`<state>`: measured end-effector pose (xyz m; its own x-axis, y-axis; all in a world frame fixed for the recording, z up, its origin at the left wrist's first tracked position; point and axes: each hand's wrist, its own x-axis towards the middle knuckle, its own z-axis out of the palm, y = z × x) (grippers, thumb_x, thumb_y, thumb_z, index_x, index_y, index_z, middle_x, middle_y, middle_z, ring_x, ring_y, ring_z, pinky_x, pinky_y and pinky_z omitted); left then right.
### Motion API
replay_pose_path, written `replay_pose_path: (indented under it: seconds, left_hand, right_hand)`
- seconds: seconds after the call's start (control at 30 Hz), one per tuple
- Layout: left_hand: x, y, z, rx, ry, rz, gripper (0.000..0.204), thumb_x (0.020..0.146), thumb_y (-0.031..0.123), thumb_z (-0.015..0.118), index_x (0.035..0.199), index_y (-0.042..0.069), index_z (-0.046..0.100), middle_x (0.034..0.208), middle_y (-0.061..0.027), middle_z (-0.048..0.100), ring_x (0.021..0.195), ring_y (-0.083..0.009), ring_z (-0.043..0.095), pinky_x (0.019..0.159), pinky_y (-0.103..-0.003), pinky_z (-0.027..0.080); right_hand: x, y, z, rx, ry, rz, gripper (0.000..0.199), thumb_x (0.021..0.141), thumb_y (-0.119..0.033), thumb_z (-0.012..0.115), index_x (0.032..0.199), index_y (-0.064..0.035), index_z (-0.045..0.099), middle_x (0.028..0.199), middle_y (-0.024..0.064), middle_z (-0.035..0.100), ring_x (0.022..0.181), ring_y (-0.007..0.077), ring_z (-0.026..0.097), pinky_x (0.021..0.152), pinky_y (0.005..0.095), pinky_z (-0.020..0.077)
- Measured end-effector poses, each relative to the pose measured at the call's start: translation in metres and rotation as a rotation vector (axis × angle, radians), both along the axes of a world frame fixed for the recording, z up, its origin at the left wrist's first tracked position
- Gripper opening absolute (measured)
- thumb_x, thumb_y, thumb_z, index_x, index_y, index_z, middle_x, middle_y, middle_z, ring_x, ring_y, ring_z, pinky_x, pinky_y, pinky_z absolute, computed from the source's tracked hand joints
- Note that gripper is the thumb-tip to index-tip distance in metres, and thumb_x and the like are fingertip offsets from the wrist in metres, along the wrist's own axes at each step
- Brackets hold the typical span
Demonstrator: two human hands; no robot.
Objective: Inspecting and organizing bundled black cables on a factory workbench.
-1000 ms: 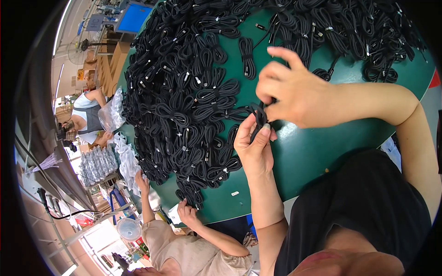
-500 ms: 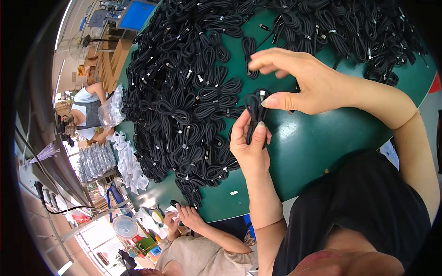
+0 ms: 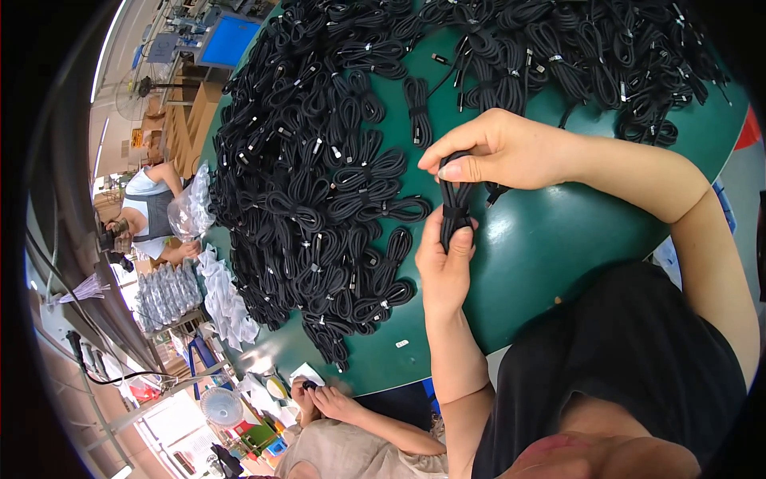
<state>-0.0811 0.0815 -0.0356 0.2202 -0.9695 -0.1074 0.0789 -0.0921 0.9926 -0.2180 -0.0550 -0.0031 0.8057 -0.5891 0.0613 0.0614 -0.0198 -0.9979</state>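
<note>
Between my hands is a coiled black cable (image 3: 457, 194) with a dark band round its middle. My left hand (image 3: 447, 267) grips its lower end, thumb in front. My right hand (image 3: 501, 152) has thumb and fingers closed on the upper loops, hiding the top of the coil. A dark connector end (image 3: 495, 193) shows on the table just right of the held cable. Another bundled black cable (image 3: 417, 112) lies on the green table to the left of my right hand.
Heaps of bundled black cables (image 3: 299, 191) cover the left and far parts of the green table (image 3: 542, 255). A small white tag (image 3: 401, 344) lies near its edge. A co-worker's hands (image 3: 323, 397) hold something dark at lower left. Another person (image 3: 152, 203) handles clear plastic bags (image 3: 191, 209).
My right hand has come down and closed on the top of the cable coil, where it was spread before. The coil is drawn longer and narrower. The co-worker's hands have come together.
</note>
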Motion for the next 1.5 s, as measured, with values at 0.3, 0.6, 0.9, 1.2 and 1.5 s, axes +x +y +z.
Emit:
replay_pose_path:
  seconds: [0.3,0.6,0.9,1.2,1.5]
  left_hand:
    - [0.03,0.001,-0.006,-0.452,0.706,0.056,0.059,0.084,0.023,0.06,0.124,-0.011,0.033,0.109,-0.0278,0.05,0.078,-0.0198,0.057,0.066,-0.026,0.05]
    - [0.034,-0.002,-0.015,-0.139,0.599,-0.053,0.048,0.092,0.037,0.041,0.117,-0.004,0.047,0.105,-0.0232,0.057,0.083,-0.0239,0.059,0.065,-0.032,0.05]
    - [0.002,-0.004,-0.002,-0.212,0.703,-0.022,0.044,0.088,0.03,0.055,0.116,-0.002,0.048,0.116,-0.0155,0.054,0.096,-0.0204,0.055,0.083,-0.033,0.047]
    - [0.002,0.0,-0.005,-0.229,0.713,0.06,0.039,0.085,0.026,0.059,0.111,-0.003,0.05,0.1,-0.0117,0.059,0.089,-0.0201,0.06,0.078,-0.031,0.051]
    - [0.004,0.001,-0.007,-0.127,0.807,-0.059,0.046,0.091,0.037,0.045,0.11,-0.004,0.052,0.087,-0.0145,0.059,0.08,-0.0208,0.056,0.066,-0.029,0.047]
  right_hand:
    - [-0.013,-0.017,0.02,-0.319,0.113,-0.127,0.031,0.081,-0.022,0.062,0.101,0.0023,0.058,0.089,0.0101,0.063,0.083,0.0221,0.06,0.075,0.0321,0.0484]
    - [-0.044,-0.017,-0.006,-1.44,0.351,0.068,0.029,0.068,-0.01,0.058,0.096,-0.0034,0.063,0.112,0.0098,0.055,0.111,0.0258,0.045,0.093,0.0398,0.0349]
    - [-0.025,0.032,-0.001,-1.199,-0.059,0.081,0.036,0.065,-0.013,0.064,0.098,-0.0016,0.056,0.103,0.0116,0.051,0.089,0.0261,0.053,0.076,0.0369,0.0453]
    - [-0.012,0.044,-0.005,-0.644,0.038,0.09,0.048,0.066,-0.015,0.074,0.104,0.0021,0.049,0.105,0.0129,0.045,0.09,0.0286,0.054,0.073,0.0344,0.0482]
    - [-0.021,0.033,0.002,-1.003,0.029,-0.116,0.048,0.07,-0.026,0.073,0.106,-0.0044,0.05,0.105,0.0115,0.048,0.09,0.027,0.051,0.081,0.0385,0.043]
